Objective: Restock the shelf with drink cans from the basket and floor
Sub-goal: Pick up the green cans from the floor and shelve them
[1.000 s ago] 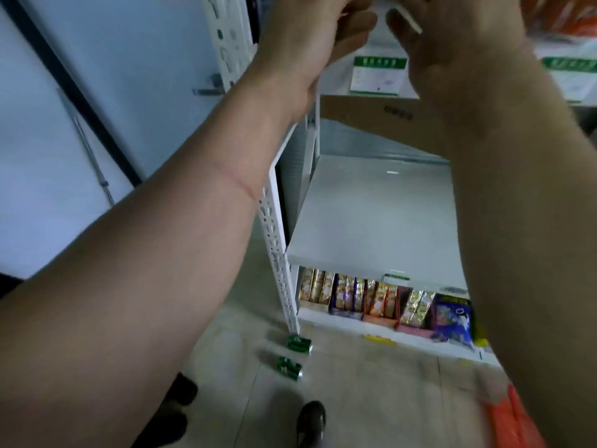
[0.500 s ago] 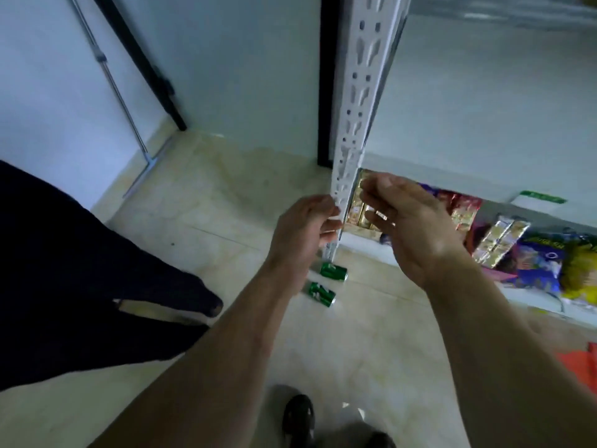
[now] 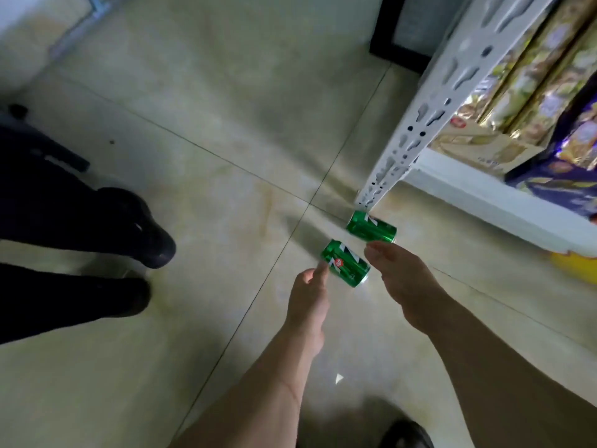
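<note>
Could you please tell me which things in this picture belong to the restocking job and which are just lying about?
Part of the job:
near green can
far green can
shelf post
left hand
right hand

Just lying about:
snack packs
yellow object
another person's dark shoes

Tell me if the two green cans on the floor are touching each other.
Apart. The head view shows a strip of bare floor tile between the nearer can and the can by the shelf post, both lying on their sides.

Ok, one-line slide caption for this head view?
Both hands, left hand and right hand, reach for two green drink cans lying beside the white shelf post.
</note>
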